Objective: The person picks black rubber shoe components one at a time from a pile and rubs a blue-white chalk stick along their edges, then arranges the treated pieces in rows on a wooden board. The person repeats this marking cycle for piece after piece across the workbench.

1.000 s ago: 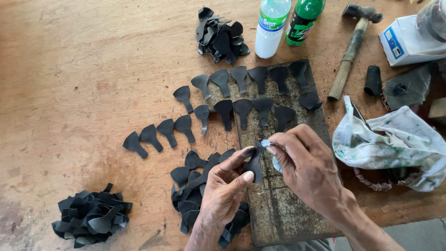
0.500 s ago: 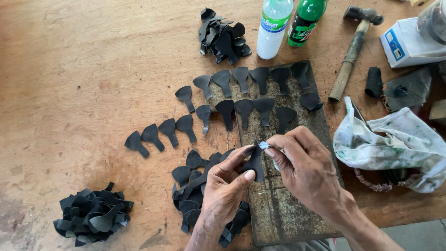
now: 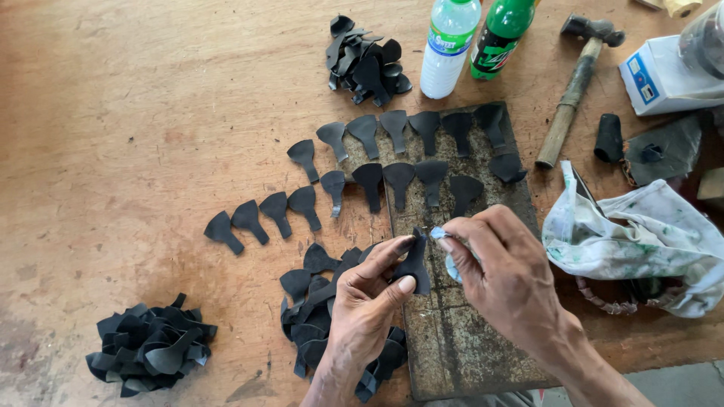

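Left hand: its fingers pinch one black rubber piece, held above the rusty metal plate.
Right hand: fingers are closed on a small tube, its tip touching the piece.
Counter: rows of same black pieces, a heap at left.
Behind: two bottles, a hammer.

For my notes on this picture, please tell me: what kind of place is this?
Probably a small hand workshop, at a worn wooden worktable. A hammer lies by a rusty metal plate, and many black cut pieces lie in rows and heaps. The left hand holds one black piece.
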Tool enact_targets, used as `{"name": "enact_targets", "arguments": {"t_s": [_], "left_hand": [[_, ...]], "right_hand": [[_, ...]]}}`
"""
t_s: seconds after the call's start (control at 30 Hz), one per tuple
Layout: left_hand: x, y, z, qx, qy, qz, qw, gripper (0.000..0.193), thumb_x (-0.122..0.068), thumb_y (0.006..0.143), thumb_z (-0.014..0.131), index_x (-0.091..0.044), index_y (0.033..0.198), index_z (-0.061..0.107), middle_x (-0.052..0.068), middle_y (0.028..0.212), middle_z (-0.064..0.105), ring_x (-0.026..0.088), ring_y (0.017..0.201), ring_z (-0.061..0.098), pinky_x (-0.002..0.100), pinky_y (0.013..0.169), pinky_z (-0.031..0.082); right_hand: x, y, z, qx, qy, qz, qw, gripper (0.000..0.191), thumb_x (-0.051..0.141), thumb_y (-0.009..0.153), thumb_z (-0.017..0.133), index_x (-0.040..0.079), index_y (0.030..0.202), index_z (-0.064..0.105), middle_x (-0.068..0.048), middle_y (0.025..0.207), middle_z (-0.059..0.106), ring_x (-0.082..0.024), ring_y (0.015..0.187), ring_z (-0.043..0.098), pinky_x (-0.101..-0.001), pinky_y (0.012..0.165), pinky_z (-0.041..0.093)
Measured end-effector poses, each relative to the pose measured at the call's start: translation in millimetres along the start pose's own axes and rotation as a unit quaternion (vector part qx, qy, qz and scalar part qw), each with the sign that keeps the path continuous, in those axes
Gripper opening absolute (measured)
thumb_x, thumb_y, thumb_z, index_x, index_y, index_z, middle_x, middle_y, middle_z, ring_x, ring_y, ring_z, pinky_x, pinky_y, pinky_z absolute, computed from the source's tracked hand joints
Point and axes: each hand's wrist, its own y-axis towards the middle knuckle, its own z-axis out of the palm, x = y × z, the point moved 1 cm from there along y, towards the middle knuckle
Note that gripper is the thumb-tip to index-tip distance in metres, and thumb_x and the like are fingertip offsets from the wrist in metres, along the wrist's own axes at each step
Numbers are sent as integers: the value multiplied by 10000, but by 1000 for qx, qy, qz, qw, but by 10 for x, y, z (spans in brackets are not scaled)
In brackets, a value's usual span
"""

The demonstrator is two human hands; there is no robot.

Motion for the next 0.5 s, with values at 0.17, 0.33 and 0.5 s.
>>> {"name": "enact_targets", "arguments": {"t_s": [0.17, 0.33, 0.5], "left_hand": [[20, -4, -21, 5, -2, -3, 1000, 525, 24, 875, 772, 62, 1376, 622, 149, 1413, 602, 172, 1177, 627, 279, 982, 563], [43, 30, -68, -24, -73, -38, 996, 617, 36, 831, 787, 31, 1417, 594, 182, 1298, 656, 202, 1085, 658, 315, 922, 593], [68, 29, -148, -10, -96, -50, 994, 696, 24, 846, 799, -22, 1489, 537, 108, 1100, 683, 176, 981, 669, 320, 869, 607]], "right_hand": [[-12, -14, 18, 3, 34, 20, 999, 185, 185, 936, 722, 54, 1064, 694, -40, 909, 591, -130, 724, 606, -259, 580, 546], [-4, -30, 35, 20, 73, 89, 993, 186, 205, 921, 725, 63, 1040, 712, -35, 918, 614, -126, 735, 633, -249, 583, 571], [41, -95, -70, 36, 183, 103, 977, 189, 248, 934, 697, 81, 1021, 719, -8, 925, 640, -107, 770, 667, -237, 629, 589]]}}
